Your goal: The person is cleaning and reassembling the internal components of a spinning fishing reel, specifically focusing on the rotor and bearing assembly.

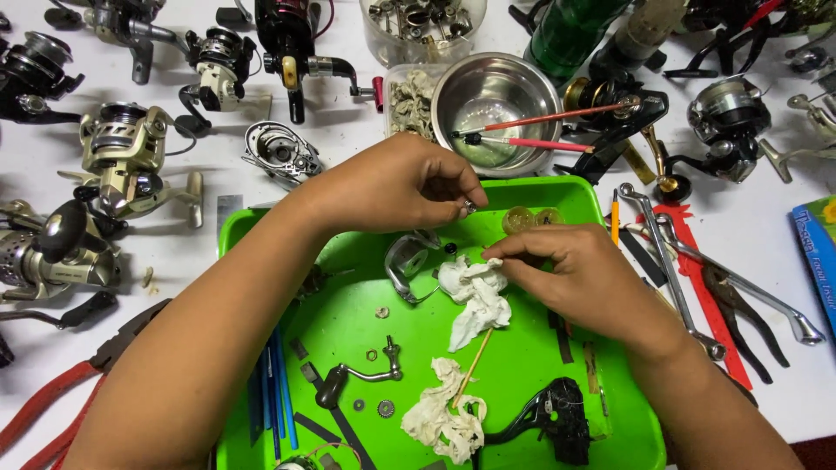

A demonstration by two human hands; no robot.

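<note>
My left hand [396, 184] is over the far edge of a green tray [366, 322], pinching a small silver metal part [468, 207] between thumb and fingertips. My right hand [579, 274] rests on the tray's right half, its fingers gripping a white crumpled cloth [475, 296] and a thin wooden stick [475, 365] that runs down from it. A silver curved reel piece [407, 261] lies between the hands. Two amber gears [531, 218] sit just beyond my right fingers.
On the tray lie a reel handle [361, 376], a second white rag [444, 418], a black reel body [557, 419], small gears and blue sticks. Behind it stands a steel bowl [496, 100] with red brushes. Many fishing reels [122, 161], pliers [736, 313] and wrenches surround the tray.
</note>
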